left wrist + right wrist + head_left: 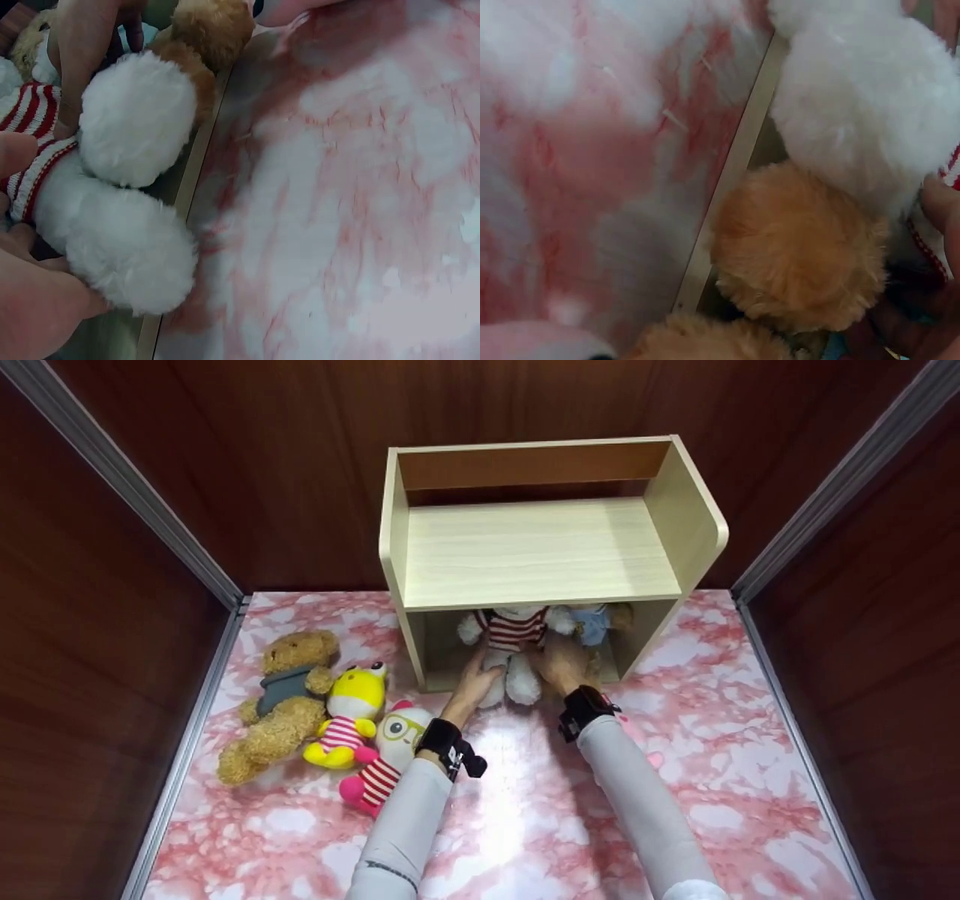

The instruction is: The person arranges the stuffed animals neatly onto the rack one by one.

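A white plush toy in a red-and-white striped sweater [516,631] sits upright in the lower compartment of a pale wooden shelf [540,551], its legs poking past the front edge. The upper board hides most of its head. My left hand [478,684] grips its lower body on the left, at the sweater hem, thumb in front. From the other side my right hand [561,661] holds the sweater near the hip. To the right, beside that hand, a tan plush toy in light blue clothes [592,624] sits in the same compartment, partly covered by the hand.
On the pink marbled floor [720,817], left of the shelf, lie a brown teddy bear [289,705], a yellow frog plush [349,712] and a white plush with yellow glasses [386,757]. A pink plush [652,757] is mostly behind my right forearm. Dark wooden panels [315,472] enclose the area.
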The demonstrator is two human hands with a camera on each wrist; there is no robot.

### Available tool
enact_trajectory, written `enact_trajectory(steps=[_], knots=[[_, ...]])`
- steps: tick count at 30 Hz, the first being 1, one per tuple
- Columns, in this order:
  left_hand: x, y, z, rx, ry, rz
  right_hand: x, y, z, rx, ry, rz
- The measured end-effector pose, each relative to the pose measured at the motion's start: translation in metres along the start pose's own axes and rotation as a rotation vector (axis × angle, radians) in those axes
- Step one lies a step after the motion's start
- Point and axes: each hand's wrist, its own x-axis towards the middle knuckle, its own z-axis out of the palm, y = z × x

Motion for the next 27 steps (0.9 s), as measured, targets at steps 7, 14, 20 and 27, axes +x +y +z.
enact_trajectory(steps=[7,14,20,27], knots=[[0.010,-0.001,0.019,-0.148,-0.041,-0.029,-0.016,0.011,-0.005,-0.030,0.149,-0.095],[0.014,-0.004,0.020,-0.149,-0.059,-0.022,-0.023,0.017,-0.008,-0.143,0.004,-0.009],[0.011,-0.007,0.012,-0.055,-0.036,0.001,-0.024,0.018,-0.007,-0.157,-0.110,0.060],[0.004,-0.010,0.003,0.000,0.001,0.045,-0.030,0.019,-0.013,-0.089,-0.017,-0.012]])
